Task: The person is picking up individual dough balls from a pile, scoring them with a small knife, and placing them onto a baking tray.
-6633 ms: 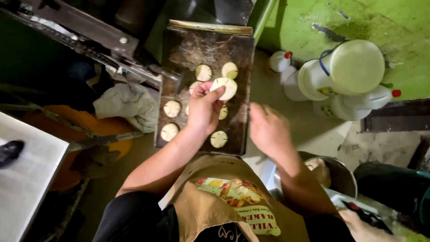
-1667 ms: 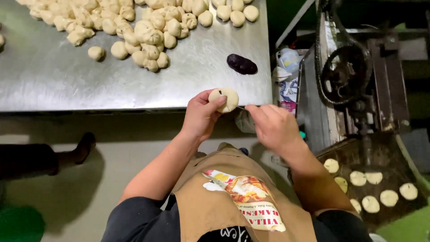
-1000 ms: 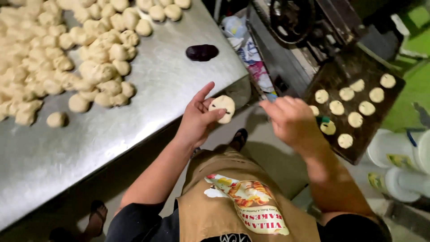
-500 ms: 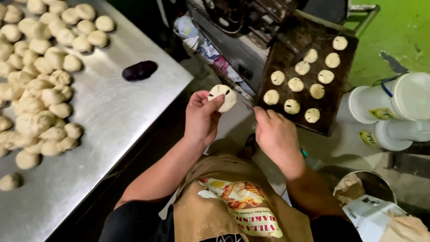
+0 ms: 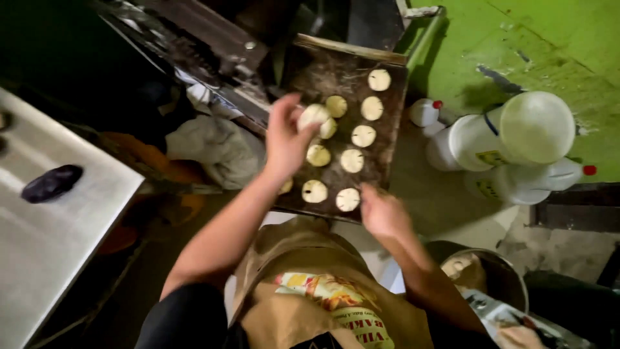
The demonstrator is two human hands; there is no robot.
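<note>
Hands (image 5: pixel 284 139) over eight dough rounds (image 5: pixel 352 160)

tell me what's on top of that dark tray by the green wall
Flat pale dough rounds lie in rows on the dark tray. The left hand holds another dough piece above it, hiding part of the tray.

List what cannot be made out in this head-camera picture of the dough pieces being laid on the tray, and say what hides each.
- Underside of the dough piece: head view, covered by the left hand.
- One dough round on the tray: mostly behind the left wrist.
- Right hand: motion blur, fingers unclear.
- Metal bowl: contents partly blocked by the right forearm.
- Metal table: cut by the left edge.
</note>
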